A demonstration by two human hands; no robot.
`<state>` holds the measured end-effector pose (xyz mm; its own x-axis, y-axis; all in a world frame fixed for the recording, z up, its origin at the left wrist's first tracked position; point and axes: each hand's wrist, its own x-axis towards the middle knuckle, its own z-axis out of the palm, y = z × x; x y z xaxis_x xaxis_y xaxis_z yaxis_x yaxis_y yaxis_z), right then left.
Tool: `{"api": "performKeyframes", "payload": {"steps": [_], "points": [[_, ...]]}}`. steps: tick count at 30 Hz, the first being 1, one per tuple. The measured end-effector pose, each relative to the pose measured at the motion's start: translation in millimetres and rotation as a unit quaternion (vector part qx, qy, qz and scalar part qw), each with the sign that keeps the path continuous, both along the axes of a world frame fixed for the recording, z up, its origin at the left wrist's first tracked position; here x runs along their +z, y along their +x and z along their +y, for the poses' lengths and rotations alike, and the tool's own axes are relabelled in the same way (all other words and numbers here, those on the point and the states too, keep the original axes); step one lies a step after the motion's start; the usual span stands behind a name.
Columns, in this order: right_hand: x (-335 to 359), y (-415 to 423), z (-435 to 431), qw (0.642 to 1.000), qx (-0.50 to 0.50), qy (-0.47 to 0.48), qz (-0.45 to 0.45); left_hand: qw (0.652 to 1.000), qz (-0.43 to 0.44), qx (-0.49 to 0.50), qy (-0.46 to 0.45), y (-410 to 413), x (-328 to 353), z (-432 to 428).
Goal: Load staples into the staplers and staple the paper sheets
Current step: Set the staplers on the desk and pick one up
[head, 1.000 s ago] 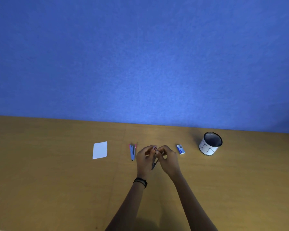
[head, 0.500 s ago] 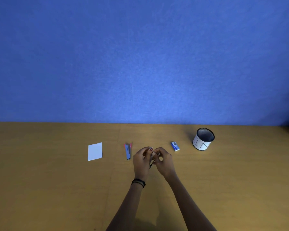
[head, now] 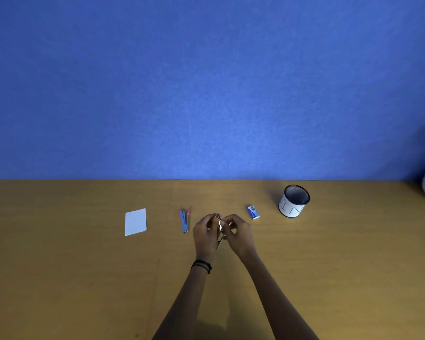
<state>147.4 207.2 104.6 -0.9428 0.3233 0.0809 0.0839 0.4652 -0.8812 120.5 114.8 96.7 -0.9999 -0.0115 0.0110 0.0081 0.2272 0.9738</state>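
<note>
Change over the last second is slight: both hands stay bunched together above the middle of the bench (head: 84, 278), in the same spot relative to the things around them, and only the view has tipped a little. The left hand (head: 205, 233) keeps its fingers curled round a small stapler (head: 219, 235), held on edge with its thin end pointing toward the near side. The right hand (head: 239, 234) pinches at the far end of it. Whether a strip of staples sits in that pinch is too small to tell. Judging by this, the loading of this stapler is still in hand and not finished. A second stapler (head: 184, 220) lies just left of the hands, splayed open on the bench and untouched. The box of staples (head: 253, 212) lies just right of them, and the white paper (head: 135, 222) sits further left, well apart from both hands. None of these has shifted. A mesh cup (head: 294, 201) stands further right, toward the far edge. Stapling the paper likely waits until the held stapler is closed up and the open one is filled.
</note>
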Motion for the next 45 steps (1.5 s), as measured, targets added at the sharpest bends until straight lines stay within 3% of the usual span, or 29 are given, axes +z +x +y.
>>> {"api": "performKeyframes", "payload": {"steps": [11, 22, 32, 36, 38, 40, 45], "points": [[4, -9, -5, 0.998, 0.007, 0.046, -0.032, 0.999, 0.018, -0.031, 0.0, -9, 1, -5], [-4, -11, -16, 0.999, -0.021, -0.02, -0.029, 0.999, -0.008, -0.039, -0.006, -15, -1, -10], [-11, -15, -18, 0.997, -0.025, -0.008, -0.069, 0.999, -0.011, -0.021, -0.026, -19, -11, -8], [-13, -19, -15, 0.995, -0.018, 0.013, -0.094, 0.999, -0.028, -0.02, -0.015, -18, -11, -5], [-16, -20, -13, 0.994, -0.023, 0.021, -0.101, 0.998, -0.057, 0.003, 0.041, -20, -11, -8], [-20, -18, -10, 0.994, -0.036, -0.023, -0.096, 0.988, -0.088, 0.056, 0.118, -28, -9, -17], [-15, -17, -4, 0.985, -0.046, -0.157, -0.063, 0.982, -0.075, 0.078, 0.156, -42, -5, -27]]}}
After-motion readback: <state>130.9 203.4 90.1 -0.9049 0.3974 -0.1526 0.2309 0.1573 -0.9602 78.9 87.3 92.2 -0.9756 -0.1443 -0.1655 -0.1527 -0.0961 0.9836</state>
